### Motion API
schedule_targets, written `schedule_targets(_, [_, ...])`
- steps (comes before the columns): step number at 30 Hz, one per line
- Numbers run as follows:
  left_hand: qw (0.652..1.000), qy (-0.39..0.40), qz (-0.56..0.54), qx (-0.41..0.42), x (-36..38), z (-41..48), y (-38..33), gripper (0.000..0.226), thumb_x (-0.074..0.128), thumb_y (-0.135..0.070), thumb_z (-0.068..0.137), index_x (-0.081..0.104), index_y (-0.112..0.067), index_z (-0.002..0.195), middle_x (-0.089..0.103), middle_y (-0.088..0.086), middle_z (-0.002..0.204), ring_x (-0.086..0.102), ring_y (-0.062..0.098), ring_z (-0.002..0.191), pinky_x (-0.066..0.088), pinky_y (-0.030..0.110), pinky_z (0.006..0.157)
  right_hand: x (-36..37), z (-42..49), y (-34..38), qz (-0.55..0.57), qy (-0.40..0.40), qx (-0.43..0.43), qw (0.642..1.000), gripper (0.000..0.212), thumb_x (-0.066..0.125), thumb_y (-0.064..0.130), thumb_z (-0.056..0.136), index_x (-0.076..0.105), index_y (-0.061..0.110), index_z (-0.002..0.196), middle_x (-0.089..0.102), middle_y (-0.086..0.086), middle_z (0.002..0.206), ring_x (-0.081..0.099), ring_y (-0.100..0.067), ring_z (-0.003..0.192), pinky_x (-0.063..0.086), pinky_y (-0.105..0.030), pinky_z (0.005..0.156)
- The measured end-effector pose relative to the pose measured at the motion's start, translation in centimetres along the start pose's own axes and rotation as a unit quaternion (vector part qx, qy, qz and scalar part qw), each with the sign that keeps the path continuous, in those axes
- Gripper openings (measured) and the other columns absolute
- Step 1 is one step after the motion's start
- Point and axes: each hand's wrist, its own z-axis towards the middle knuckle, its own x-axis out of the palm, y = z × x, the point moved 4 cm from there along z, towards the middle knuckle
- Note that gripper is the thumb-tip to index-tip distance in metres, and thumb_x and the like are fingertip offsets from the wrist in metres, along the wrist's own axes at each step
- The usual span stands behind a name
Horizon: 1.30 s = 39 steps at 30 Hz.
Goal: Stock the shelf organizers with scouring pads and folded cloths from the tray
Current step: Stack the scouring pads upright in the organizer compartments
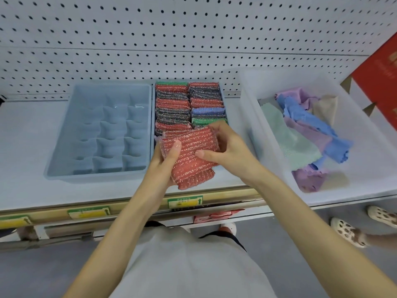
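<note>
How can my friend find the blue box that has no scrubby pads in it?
Look at the white shelf under the wall full of little holes. Three containers sit there in a row, and the blue box is the leftmost. Unlike its neighbour, packed with sparkly pads, it shows only bare little compartments.

The red scouring pads (191, 160), threaded with silver glitter, are lying stacked and nearly flat above the near end of the filled organizer (224, 94). The left grip (165, 162) is clasping their near-left edge with its thumb on top, and the right grip (225, 145) is pinching their far-right side. Inside that blue organizer, the packed pads (171, 104) are standing on edge in two rows of red, dark grey, blue and green. Just to its left, the divided organizer (64, 134), pale blue, is showing bare compartments. To the right, the translucent white tray (253, 117) is holding loose cloths (300, 134), crumpled and overlapping, in mint, blue, lilac and beige.
</note>
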Motion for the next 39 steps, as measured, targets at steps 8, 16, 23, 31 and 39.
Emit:
schedule_targets(8, [0.998, -0.051, -0.012, -0.018, -1.0, -0.2, 0.3, 0.054, 0.049, -0.058, 0.079, 0.050, -0.033, 0.127, 0.068, -0.007, 0.114, 0.068, 0.011, 0.098, 0.056, 0.036, 0.084, 1.1, -0.3, -1.2, -0.130, -0.088, -0.032, 0.987, 0.034, 0.078, 0.026, 0.075, 0.059, 0.023, 0.103, 0.051, 0.004, 0.111, 0.053, -0.013, 0.104, 0.048, -0.029, 0.092])
schedule_targets(16, [0.990, -0.104, -0.008, -0.099, -2.8, -0.1, 0.8, 0.037, 0.062, -0.049, 0.084, 0.063, -0.025, 0.111, 0.074, -0.002, 0.096, 0.070, 0.017, 0.090, 0.054, 0.038, 0.084, 2.3, -1.0, -1.5, -0.116, -0.012, -0.033, 0.993, 0.027, 0.078, 0.019, 0.076, 0.055, 0.025, 0.091, 0.067, 0.006, 0.093, 0.064, -0.013, 0.090, 0.054, -0.042, 0.084])
schedule_targets(23, [0.986, -0.104, 0.004, -0.129, -4.5, -0.8, 1.5, 0.038, 0.067, -0.047, 0.081, 0.064, -0.021, 0.108, 0.075, -0.001, 0.092, 0.071, 0.017, 0.086, 0.054, 0.036, 0.081, 2.0, -1.8, -2.2, -0.004, 0.082, 0.061, 0.995, 0.032, 0.070, 0.022, 0.080, 0.056, 0.016, 0.109, 0.070, 0.003, 0.104, 0.066, -0.011, 0.096, 0.053, -0.024, 0.082])
schedule_targets(31, [0.979, -0.186, -0.034, -0.075, -8.4, -1.3, -0.1, 0.021, 0.063, -0.035, 0.087, 0.062, -0.017, 0.099, 0.073, -0.001, 0.088, 0.071, 0.010, 0.071, 0.051, 0.027, 0.062, -7.0, -0.4, -2.5, -0.061, -0.193, -0.002, 0.979, 0.044, 0.069, 0.006, 0.082, 0.050, 0.027, 0.116, 0.061, 0.001, 0.096, 0.062, -0.001, 0.077, 0.055, -0.024, 0.067])
schedule_targets(39, [0.976, -0.206, -0.052, -0.056, -10.1, -1.1, -0.1, 0.025, 0.062, -0.029, 0.090, 0.061, -0.015, 0.110, 0.071, 0.001, 0.102, 0.069, 0.012, 0.085, 0.051, 0.028, 0.070, -3.3, 1.9, -3.7, -0.482, -0.115, -0.251, 0.832, 0.027, 0.075, 0.008, 0.078, 0.071, 0.018, 0.103, 0.071, -0.003, 0.097, 0.063, -0.028, 0.083, 0.051, -0.038, 0.073])
